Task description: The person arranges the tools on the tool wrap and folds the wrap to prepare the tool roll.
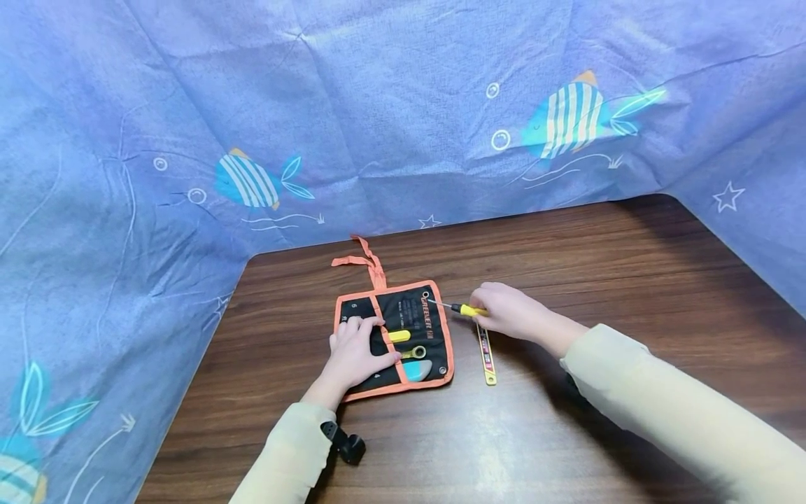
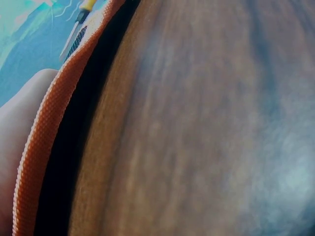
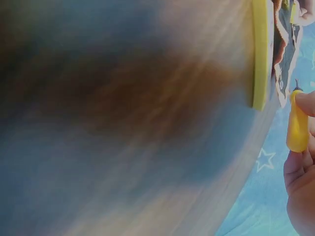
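Left hand (image 1: 355, 350) lying palm down at lower centre of the head view, fingers spread and nearly straight, thumb angled out to the right. Forearm in a pale sleeve running down toward the bottom edge, a black strap at the wrist. In the left wrist view, only a patch of skin at the left edge.

Right hand (image 1: 513, 313) just right of centre, fingers curled, tips pinching something thin and pointing left. Right forearm in a pale sleeve slanting down to the lower right corner. In the right wrist view, fingers (image 3: 300, 187) bunched at the right edge.
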`<state>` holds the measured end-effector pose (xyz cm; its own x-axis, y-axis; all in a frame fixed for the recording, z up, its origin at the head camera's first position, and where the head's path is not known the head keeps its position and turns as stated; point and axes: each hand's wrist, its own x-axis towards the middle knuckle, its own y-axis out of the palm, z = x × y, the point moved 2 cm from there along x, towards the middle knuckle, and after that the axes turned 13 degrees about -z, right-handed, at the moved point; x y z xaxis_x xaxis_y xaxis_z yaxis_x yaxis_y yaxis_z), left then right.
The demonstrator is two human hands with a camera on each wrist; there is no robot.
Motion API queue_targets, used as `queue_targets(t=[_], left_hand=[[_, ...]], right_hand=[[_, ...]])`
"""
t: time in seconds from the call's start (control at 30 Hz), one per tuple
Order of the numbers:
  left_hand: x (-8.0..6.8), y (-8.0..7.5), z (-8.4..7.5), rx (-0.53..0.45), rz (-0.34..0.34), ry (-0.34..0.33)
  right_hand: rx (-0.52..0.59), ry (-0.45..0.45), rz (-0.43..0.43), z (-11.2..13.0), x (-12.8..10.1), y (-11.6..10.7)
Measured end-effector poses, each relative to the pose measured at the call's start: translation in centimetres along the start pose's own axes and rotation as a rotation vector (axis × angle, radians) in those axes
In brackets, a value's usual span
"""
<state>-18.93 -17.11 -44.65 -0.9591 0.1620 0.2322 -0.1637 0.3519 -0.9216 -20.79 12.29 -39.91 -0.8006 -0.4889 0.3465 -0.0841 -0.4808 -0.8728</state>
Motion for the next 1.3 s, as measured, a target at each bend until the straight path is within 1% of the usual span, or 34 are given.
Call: queue_targets(t=[0.13, 0.43, 0.67, 0.87, 1.07, 1.3], left_hand=[[-0.1, 0.0, 0.1, -0.006, -0.005, -0.001], [-0.1, 0.0, 0.2, -0.005, -0.009, 0.0], [-0.1, 0.1, 0.2, -0.001, -0.007, 0.019], [-0.1, 0.3, 0.2, -0.005, -0.02, 0.029], [0.0, 0.3, 0.4, -0.01, -0.028, 0.021], [0.0, 0.2, 0.4, -0.012, -0.038, 0.022]], right_hand=[[-0.033, -0.034, 0.02, 0.7, 1.3, 0.6], [-0.054, -0.083, 0.045, 2.3, 3.3, 2.1], [-0.082, -0.095, 0.115, 3.4, 4.5, 2.9], [-0.087, -0.101, 0.14, 4.0, 5.0, 3.5], [-0.081, -0.113, 0.131, 4.3, 5.4, 4.0], [-0.051, -0.088, 0.135, 4.7, 5.8, 4.6]])
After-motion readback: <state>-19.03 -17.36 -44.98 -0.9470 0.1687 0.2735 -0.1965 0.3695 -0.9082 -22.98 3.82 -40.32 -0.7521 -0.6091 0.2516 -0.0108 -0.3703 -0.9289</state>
